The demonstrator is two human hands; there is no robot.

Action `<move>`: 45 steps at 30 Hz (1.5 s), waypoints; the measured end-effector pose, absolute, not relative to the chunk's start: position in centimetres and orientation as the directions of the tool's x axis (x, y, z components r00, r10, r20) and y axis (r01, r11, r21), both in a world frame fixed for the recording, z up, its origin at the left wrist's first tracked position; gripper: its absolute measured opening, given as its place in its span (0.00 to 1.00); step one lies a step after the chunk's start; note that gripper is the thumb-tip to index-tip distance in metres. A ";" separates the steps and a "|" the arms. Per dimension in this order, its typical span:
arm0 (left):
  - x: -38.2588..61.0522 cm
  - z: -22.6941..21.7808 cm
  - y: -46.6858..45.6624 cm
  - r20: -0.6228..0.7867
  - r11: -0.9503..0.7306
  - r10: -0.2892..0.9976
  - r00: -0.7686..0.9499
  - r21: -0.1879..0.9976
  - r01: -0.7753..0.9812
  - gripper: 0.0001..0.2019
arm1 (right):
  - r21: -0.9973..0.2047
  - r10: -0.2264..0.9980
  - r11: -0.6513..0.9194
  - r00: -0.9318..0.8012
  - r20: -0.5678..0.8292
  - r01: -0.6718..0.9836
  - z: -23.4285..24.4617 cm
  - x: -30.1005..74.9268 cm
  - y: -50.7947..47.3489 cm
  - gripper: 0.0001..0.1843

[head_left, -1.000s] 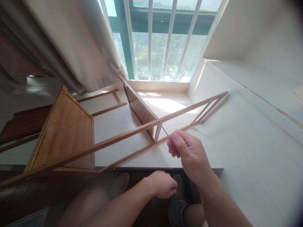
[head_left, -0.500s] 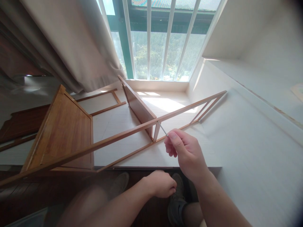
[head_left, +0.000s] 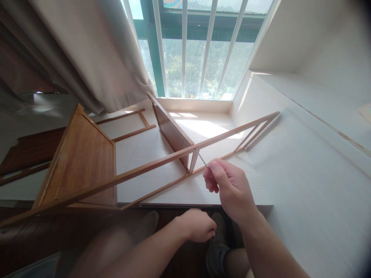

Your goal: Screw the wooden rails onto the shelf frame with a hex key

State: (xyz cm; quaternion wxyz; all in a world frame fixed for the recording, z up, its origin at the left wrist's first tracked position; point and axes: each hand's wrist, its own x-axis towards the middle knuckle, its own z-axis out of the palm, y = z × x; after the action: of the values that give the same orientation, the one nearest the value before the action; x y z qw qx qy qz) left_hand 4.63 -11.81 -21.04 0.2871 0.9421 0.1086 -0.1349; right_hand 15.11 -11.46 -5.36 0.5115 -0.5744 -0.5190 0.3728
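My right hand (head_left: pixel 227 183) is closed in a pinch on a thin grey metal hex key (head_left: pixel 203 158). The key's far tip meets the wooden frame (head_left: pixel 156 159) where a short crosspiece (head_left: pixel 193 161) joins the long upper rail. Behind that joint, a dark brown wooden panel (head_left: pixel 171 129) stands on edge against the frame. My left hand (head_left: pixel 199 226) hangs lower down, over the floor, with its fingers curled in; whatever they may hold is hidden. Further left, a larger wooden panel (head_left: pixel 84 158) stands tilted beside the frame's long rail.
A white ledge (head_left: pixel 139 154) carries the wooden parts below a barred window (head_left: pixel 199 58). On the left lie another wooden frame (head_left: pixel 133 133) and a brown board (head_left: pixel 34 148), near a beige curtain (head_left: pixel 95 50). A white wall (head_left: pixel 313 173) bounds the right side.
The whole view has shifted slightly, so things appear a little further right. My right hand keeps the hex key at the same joint, and my left hand stays low.
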 end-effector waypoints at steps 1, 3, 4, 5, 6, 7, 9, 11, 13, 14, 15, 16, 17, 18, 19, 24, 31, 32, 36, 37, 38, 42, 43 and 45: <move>4.7 -21.0 -11.8 -0.314 -0.811 0.126 0.941 0.514 0.280 0.13 | -0.978 0.978 0.058 0.184 0.096 0.201 -5.4 15.1 -11.4 0.23; 4.7 -21.0 -11.8 -0.307 -0.811 0.127 0.943 0.515 0.277 0.13 | -0.985 0.979 0.053 0.185 0.083 0.165 -5.4 15.0 -11.4 0.23; 4.7 -21.0 -11.8 -0.305 -0.812 0.129 0.944 0.514 0.277 0.13 | -0.988 0.980 0.049 0.182 0.075 0.143 -5.4 15.0 -11.3 0.23; 4.6 -21.0 -11.8 -0.306 -0.812 0.130 0.943 0.512 0.279 0.13 | -0.992 0.981 0.046 0.180 0.068 0.121 -5.4 15.0 -11.3 0.23; 4.6 -20.9 -11.8 -0.310 -0.812 0.131 0.942 0.511 0.281 0.13 | -0.994 0.983 0.042 0.176 0.059 0.100 -5.4 15.0 -11.3 0.22; 4.6 -20.9 -11.8 -0.314 -0.811 0.131 0.940 0.511 0.283 0.13 | -0.996 0.984 0.037 0.173 0.050 0.078 -5.4 15.0 -11.3 0.22; 4.6 -20.8 -11.8 -0.321 -0.808 0.129 0.938 0.514 0.287 0.13 | -0.999 0.985 0.026 0.167 0.032 0.037 -5.4 15.0 -11.3 0.22; 4.6 -20.7 -11.8 -0.325 -0.805 0.128 0.937 0.517 0.290 0.13 | -1.000 0.987 0.016 0.163 0.016 0.004 -5.4 15.0 -11.2 0.22; 4.6 -20.8 -11.8 -0.325 -0.807 0.128 0.937 0.515 0.289 0.14 | -1.000 0.987 0.005 0.158 0.000 -0.030 -5.5 15.0 -11.2 0.22; 4.6 -20.8 -11.8 -0.325 -0.810 0.127 0.937 0.511 0.287 0.14 | -0.999 0.988 -0.002 0.155 -0.009 -0.046 -5.5 15.0 -11.2 0.22; 4.6 -20.8 -11.8 -0.325 -0.813 0.125 0.937 0.508 0.285 0.14 | -0.998 0.988 -0.008 0.152 -0.018 -0.063 -5.5 15.0 -11.2 0.22; 4.7 -20.8 -11.8 -0.327 -0.815 0.124 0.937 0.505 0.284 0.14 | -0.997 0.989 -0.014 0.149 -0.025 -0.078 -5.5 14.9 -11.2 0.22; 4.7 -20.8 -11.8 -0.329 -0.817 0.123 0.936 0.502 0.283 0.14 | -0.996 0.989 -0.018 0.145 -0.031 -0.090 -5.5 14.9 -11.1 0.22; 4.7 -20.8 -11.8 -0.331 -0.819 0.122 0.936 0.499 0.283 0.13 | -0.995 0.989 -0.021 0.144 -0.035 -0.100 -5.6 14.9 -11.1 0.21; 4.7 -20.8 -11.8 -0.332 -0.820 0.122 0.935 0.497 0.283 0.13 | -0.994 0.989 -0.022 0.144 -0.038 -0.109 -5.6 14.9 -11.1 0.21; 4.7 -20.8 -11.8 -0.331 -0.825 0.116 0.936 0.492 0.276 0.14 | -0.986 0.989 -0.031 0.137 -0.054 -0.162 -5.7 14.9 -11.1 0.21; 4.7 -21.1 -11.8 -0.310 -0.833 0.118 0.943 0.487 0.264 0.13 | -0.959 0.992 -0.068 0.085 -0.095 -0.276 -5.6 15.0 -10.9 0.19; 4.7 -21.0 -11.8 -0.309 -0.833 0.116 0.944 0.487 0.262 0.13 | -0.954 0.992 -0.075 0.078 -0.102 -0.291 -5.5 15.0 -10.9 0.19; 4.7 -20.9 -11.8 -0.314 -0.833 0.111 0.943 0.489 0.260 0.13 | -0.939 0.991 -0.089 0.065 -0.117 -0.332 -5.4 15.0 -11.0 0.20; 4.7 -20.9 -11.8 -0.315 -0.832 0.111 0.943 0.489 0.262 0.13 | -0.936 0.991 -0.090 0.065 -0.119 -0.339 -5.3 14.9 -11.0 0.20; 4.8 -20.8 -11.8 -0.315 -0.832 0.113 0.942 0.489 0.263 0.13 | -0.935 0.991 -0.089 0.065 -0.118 -0.345 -5.3 14.9 -11.0 0.20; 4.8 -20.8 -11.8 -0.313 -0.833 0.118 0.942 0.486 0.266 0.14 | -0.926 0.992 -0.090 0.054 -0.118 -0.366 -5.4 14.9 -11.0 0.19; 4.8 -20.8 -11.8 -0.314 -0.833 0.117 0.942 0.486 0.265 0.14 | -0.923 0.992 -0.092 0.051 -0.119 -0.374 -5.4 14.9 -11.0 0.19; 4.8 -20.7 -11.8 -0.313 -0.834 0.114 0.943 0.486 0.262 0.14 | -0.916 0.991 -0.096 0.048 -0.124 -0.390 -5.4 14.9 -11.0 0.19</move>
State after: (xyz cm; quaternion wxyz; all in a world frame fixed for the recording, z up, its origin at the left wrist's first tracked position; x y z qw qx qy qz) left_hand 4.78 -11.81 -20.74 0.2706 0.9477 0.0991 -0.1370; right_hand 14.88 -10.98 -5.40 0.5774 -0.4364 -0.3443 0.5980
